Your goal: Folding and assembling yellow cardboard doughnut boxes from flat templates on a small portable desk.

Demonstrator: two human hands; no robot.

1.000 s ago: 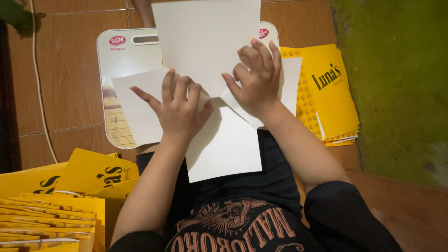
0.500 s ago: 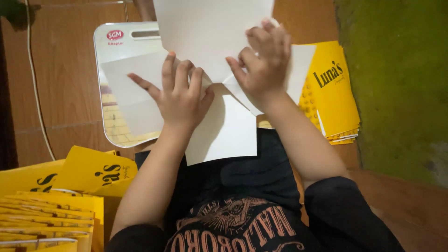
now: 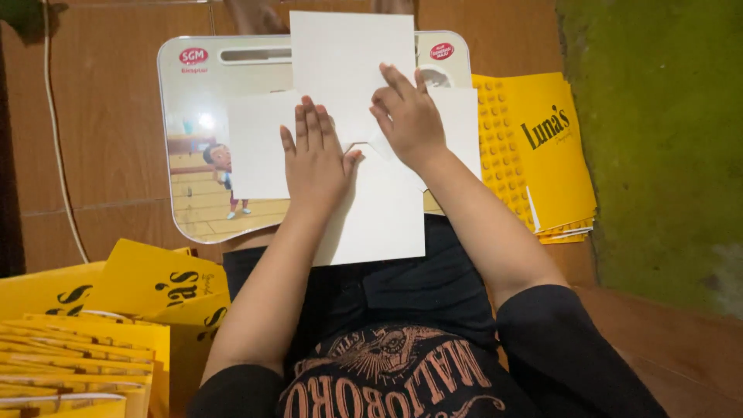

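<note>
Your left hand (image 3: 316,159) and right hand (image 3: 408,116) press flat, fingers spread, on the white unfolded cardboard sheet (image 3: 364,131) lying across the lap worktop (image 3: 193,108); yellow flat stack (image 3: 546,151) right.

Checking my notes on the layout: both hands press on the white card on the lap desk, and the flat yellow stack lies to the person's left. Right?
Not quite. The head view shows the flat yellow stack on the person's right. Left hand and right hand do press on the white card on the lap desk.
</note>
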